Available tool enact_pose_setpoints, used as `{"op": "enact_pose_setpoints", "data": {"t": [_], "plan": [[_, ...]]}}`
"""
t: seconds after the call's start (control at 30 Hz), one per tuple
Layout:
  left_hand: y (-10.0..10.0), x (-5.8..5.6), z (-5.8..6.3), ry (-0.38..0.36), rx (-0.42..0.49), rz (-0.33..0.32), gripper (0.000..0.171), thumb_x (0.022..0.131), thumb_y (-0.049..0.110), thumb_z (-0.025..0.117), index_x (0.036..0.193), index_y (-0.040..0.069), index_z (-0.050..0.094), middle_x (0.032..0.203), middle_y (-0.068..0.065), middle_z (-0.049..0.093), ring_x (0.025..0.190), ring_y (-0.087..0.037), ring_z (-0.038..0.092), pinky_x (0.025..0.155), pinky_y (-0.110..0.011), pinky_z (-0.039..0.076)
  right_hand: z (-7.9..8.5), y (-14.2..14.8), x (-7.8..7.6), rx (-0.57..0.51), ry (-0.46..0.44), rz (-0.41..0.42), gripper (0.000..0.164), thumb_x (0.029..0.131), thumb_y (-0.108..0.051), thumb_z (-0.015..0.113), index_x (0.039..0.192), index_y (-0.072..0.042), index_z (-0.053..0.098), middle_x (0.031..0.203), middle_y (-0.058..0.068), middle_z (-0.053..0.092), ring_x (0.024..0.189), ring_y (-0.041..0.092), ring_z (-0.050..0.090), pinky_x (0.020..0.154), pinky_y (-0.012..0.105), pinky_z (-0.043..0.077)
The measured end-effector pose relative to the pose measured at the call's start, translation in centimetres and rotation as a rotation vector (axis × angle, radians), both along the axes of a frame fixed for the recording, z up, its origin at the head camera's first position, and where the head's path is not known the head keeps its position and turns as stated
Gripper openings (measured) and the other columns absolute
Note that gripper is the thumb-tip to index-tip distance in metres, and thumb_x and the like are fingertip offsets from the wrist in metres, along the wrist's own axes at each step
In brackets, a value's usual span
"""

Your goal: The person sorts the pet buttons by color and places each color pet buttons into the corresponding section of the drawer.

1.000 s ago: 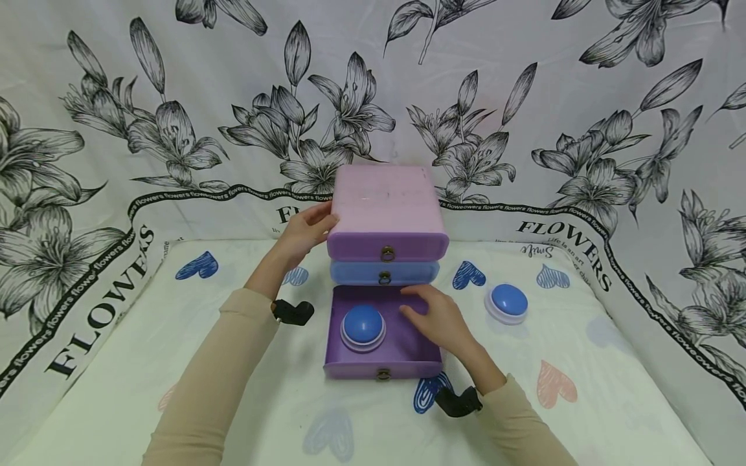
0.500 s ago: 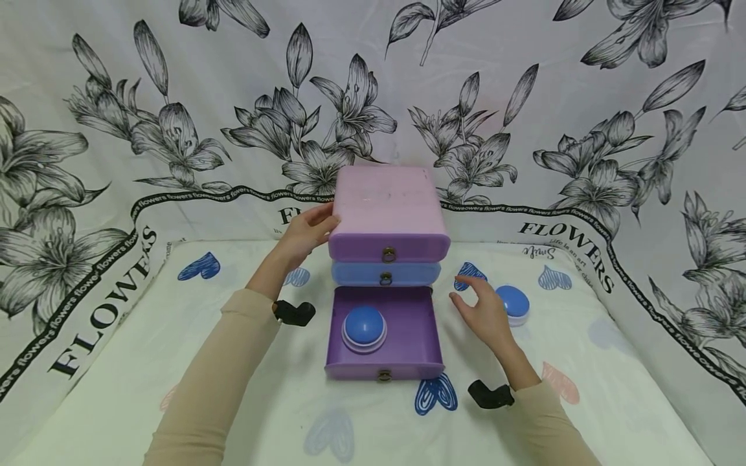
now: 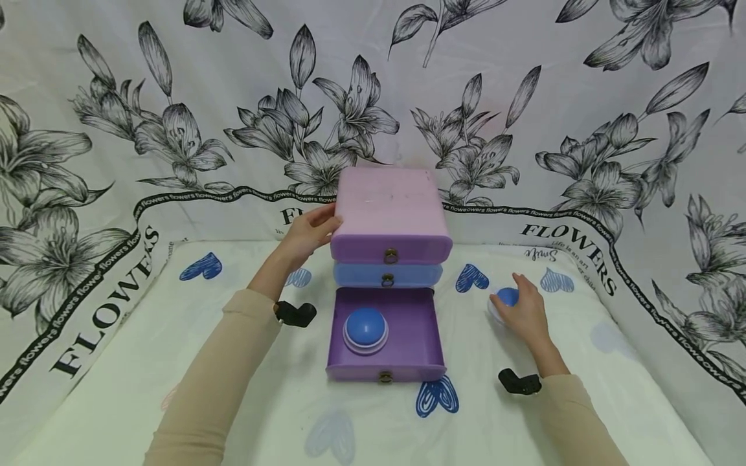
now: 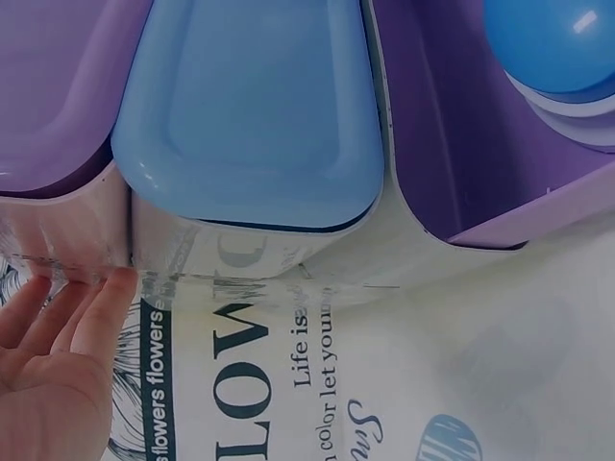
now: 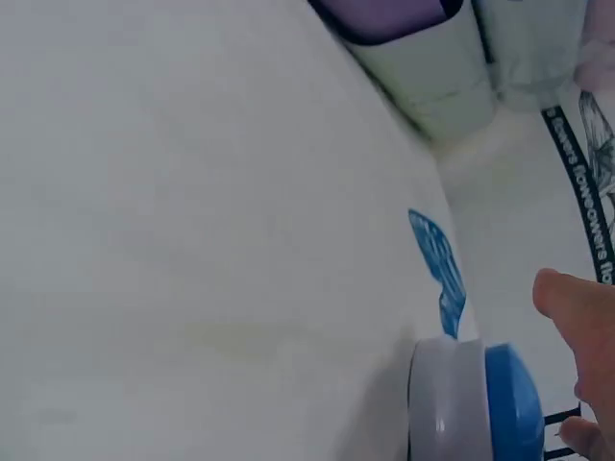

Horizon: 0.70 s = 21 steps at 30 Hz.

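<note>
A small drawer cabinet (image 3: 390, 202) with a pink top stands in the middle of the head view. Its bottom purple drawer (image 3: 416, 333) is pulled out and holds a round push button (image 3: 366, 327) with a blue dome and white base. My left hand (image 3: 305, 234) rests its nearly straight fingers against the cabinet's upper left side. Over a second blue-domed push button (image 5: 452, 399), on the cloth at the right, is my right hand (image 3: 529, 316), thumb and fingers spread. The right wrist view shows a gap between a finger and the dome; the hand partly hides this button in the head view.
Above the pulled-out drawer, the blue drawer (image 3: 357, 274) and the top purple drawer (image 3: 361, 248) are closed. A white cloth (image 3: 268, 414) with printed hearts covers the surface. Behind the cabinet hangs a flower-printed curtain (image 3: 262, 77).
My right hand has moved from inside the purple drawer rightward to the second push button. The left hand stays against the cabinet, and the drawer and its button have not moved.
</note>
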<state>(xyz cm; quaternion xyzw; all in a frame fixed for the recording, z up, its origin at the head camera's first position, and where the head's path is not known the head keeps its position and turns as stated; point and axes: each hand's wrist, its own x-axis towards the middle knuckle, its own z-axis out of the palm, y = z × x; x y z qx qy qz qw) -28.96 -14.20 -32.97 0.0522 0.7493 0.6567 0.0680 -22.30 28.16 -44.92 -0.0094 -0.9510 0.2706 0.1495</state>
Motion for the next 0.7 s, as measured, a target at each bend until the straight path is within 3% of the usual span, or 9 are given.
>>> {"op": "enact_pose_setpoints", "data": {"t": [0.17,0.33,0.5,0.7], "plan": [[0.0,0.0,0.1,0.015,0.006,-0.002,0.057,0.091,0.031,0.059,0.142,0.017,0.037,0.143,-0.002,0.04,0.126,-0.017,0.044,0.101,-0.036,0.044,-0.5,1.4,0.0,-0.011,-0.177,-0.058,0.083,0.085,-0.032,0.062,0.141,0.01,0.019,0.14,0.038,0.02,0.126,0.055,0.023,0.104,0.064,0.024],[0.1,0.1,0.2,0.014,0.001,-0.007,0.057,0.091,0.03,0.059,0.142,0.016,0.037,0.143,-0.003,0.04,0.126,-0.018,0.044,0.101,-0.036,0.044,-0.9,2.0,-0.2,-0.037,-0.281,-0.049,0.089,0.087,-0.041,0.057,0.142,0.012,0.011,0.137,0.041,0.022,0.123,0.055,0.027,0.102,0.064,0.028],[0.2,0.2,0.2,0.007,-0.004,-0.001,0.057,0.091,0.03,0.058,0.142,0.016,0.037,0.142,-0.003,0.041,0.126,-0.018,0.044,0.101,-0.036,0.044,-1.1,1.8,0.0,-0.063,-0.34,-0.053,0.092,0.087,-0.046,0.056,0.14,0.015,0.011,0.134,0.041,0.025,0.122,0.054,0.031,0.102,0.063,0.03],[0.1,0.3,0.2,0.005,0.0,0.004,0.057,0.091,0.03,0.059,0.142,0.017,0.037,0.142,-0.003,0.041,0.126,-0.017,0.044,0.1,-0.035,0.044,-1.1,1.4,0.2,-0.075,-0.313,-0.08,0.091,0.085,-0.046,0.06,0.137,0.016,0.019,0.132,0.039,0.031,0.119,0.052,0.036,0.099,0.062,0.034]]}}
